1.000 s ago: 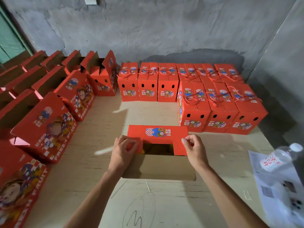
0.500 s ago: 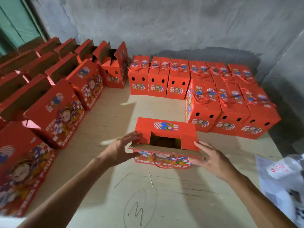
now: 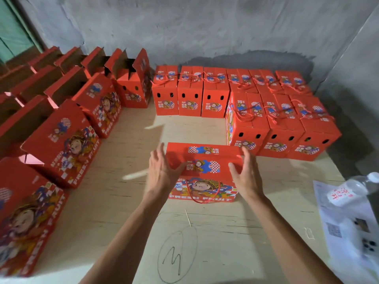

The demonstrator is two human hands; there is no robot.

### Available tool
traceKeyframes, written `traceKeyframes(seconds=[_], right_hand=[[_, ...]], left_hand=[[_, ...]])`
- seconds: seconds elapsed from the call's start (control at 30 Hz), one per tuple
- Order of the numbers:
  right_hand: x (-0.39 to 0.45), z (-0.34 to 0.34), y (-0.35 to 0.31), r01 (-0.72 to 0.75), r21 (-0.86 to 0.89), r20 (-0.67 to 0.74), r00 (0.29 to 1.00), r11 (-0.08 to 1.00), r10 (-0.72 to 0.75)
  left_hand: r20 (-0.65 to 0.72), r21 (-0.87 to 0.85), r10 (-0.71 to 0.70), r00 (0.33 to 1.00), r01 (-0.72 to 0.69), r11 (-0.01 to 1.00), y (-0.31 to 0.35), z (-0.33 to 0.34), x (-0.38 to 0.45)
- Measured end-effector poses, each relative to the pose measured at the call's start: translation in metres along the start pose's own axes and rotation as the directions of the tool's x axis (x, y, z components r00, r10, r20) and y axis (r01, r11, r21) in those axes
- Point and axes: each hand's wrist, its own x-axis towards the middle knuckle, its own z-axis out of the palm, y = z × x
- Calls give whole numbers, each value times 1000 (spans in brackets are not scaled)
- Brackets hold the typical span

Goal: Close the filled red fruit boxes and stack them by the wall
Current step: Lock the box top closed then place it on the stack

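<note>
A red fruit box (image 3: pixel 203 171) printed "FRESH FRUIT" stands in the middle of the plywood table (image 3: pixel 205 232), its two top flaps folded down flat and a red rope handle hanging over its front. My left hand (image 3: pixel 162 171) presses with straight fingers on the box's left top edge. My right hand (image 3: pixel 245 173) lies with spread fingers on the right end of the top. Closed red boxes (image 3: pixel 266 111) with rope handles stand in rows against the grey wall at the back right.
Several red boxes with open flaps (image 3: pixel 59 144) line the left side of the table, back to the wall. At the right edge a plastic water bottle (image 3: pixel 352 189) lies on printed paper sheets (image 3: pixel 348 232). A pencilled circle marks the table in front.
The near flap, open a second ago, has been folded over the far flap, hiding the opening. Both hands moved from the box's sides onto its top.
</note>
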Motion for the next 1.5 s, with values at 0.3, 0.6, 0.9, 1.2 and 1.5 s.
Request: traceKeyframes(seconds=[0.3,0.6,0.9,1.2,1.5], right_hand=[[28,23,-2,332,-260,-50,933,907,-356],[33,32,-9,294,-265,-161,925,918,-343],[34,28,-11,286,-194,-145,938,938,-316],[50,27,-25,196,-133,-29,979,972,-201],[57,31,-16,250,-235,83,968,939,-237]], left_hand=[[34,68,221,975,-223,972,32,30,12],[-67,71,254,965,-250,966,24,44,20],[-62,126,299,952,-290,949,29,41,17],[35,202,218,975,-220,954,38,39,24],[172,342,173,970,-224,913,40,47,32]])
